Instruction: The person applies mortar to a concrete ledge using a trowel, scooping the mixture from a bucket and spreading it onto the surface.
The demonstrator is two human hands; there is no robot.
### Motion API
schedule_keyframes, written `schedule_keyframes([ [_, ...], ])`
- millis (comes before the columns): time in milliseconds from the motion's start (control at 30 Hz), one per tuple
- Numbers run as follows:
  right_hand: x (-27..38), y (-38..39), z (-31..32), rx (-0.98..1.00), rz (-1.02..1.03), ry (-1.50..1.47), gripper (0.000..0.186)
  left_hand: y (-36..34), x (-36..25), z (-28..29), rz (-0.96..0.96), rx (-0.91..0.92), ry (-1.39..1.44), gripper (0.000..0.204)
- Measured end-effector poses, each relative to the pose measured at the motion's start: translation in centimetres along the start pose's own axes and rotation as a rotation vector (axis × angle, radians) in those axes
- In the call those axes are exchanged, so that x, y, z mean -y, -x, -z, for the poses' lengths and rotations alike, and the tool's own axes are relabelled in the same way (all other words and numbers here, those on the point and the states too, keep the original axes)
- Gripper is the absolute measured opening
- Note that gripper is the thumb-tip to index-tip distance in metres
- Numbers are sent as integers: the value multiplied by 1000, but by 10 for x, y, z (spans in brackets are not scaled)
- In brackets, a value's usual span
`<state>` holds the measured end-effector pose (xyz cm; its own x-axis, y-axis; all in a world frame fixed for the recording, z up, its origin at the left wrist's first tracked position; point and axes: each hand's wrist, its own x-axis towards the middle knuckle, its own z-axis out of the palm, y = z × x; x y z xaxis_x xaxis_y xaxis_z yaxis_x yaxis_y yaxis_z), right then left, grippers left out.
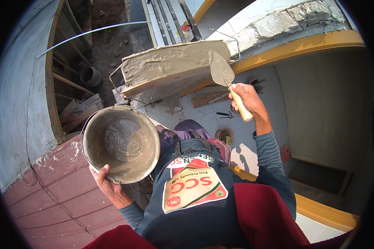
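My right hand [248, 99] is wrapped round the wooden handle of a pointing trowel [222, 69]. Its mortar-smeared blade lies against or just over the right end of a wall top coated in wet grey mortar [170, 62]; whether it touches, I cannot tell. A board [166, 81] runs along the near side of that mortar, and bent wire clamps straddle both ends. At the left, my left hand [106, 182] grips the rim of a bucket [151, 124], thumb over the edge. The bucket is tilted toward me, with a little wet mortar [122, 139] at its bottom.
Rough blockwork [274, 27] continues to the right above a yellow beam [295, 46]. Red roofing [66, 182] lies at lower left. Far below are a tiled floor [274, 108] with tools, a small pail [225, 136] and another bucket [90, 76].
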<state>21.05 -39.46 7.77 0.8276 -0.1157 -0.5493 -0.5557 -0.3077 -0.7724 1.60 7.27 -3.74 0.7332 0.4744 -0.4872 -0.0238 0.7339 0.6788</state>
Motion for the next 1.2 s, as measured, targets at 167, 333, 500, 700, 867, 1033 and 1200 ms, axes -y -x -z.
schedule_keyframes([
  [167,-7,-7,-4,68,22,-97,32,1,0,-5,1,-30,15,64],
  [333,-2,-6,-14,189,6,-202,33,0,1,5,-17,-8,9,68],
  [500,17,-12,-46,374,92,-129,33,-5,1,7,-18,-17,17,61],
  [700,56,-13,-111,235,622,626,29,-2,-2,-8,-30,-10,46,51],
  [867,61,-29,-113,159,1004,846,30,0,0,-4,-32,-16,66,49],
  [1033,69,-10,-91,215,342,476,31,0,0,-7,-26,-11,62,50],
  [1200,14,-20,-41,205,81,-217,35,1,1,-2,8,-25,64,52],
])
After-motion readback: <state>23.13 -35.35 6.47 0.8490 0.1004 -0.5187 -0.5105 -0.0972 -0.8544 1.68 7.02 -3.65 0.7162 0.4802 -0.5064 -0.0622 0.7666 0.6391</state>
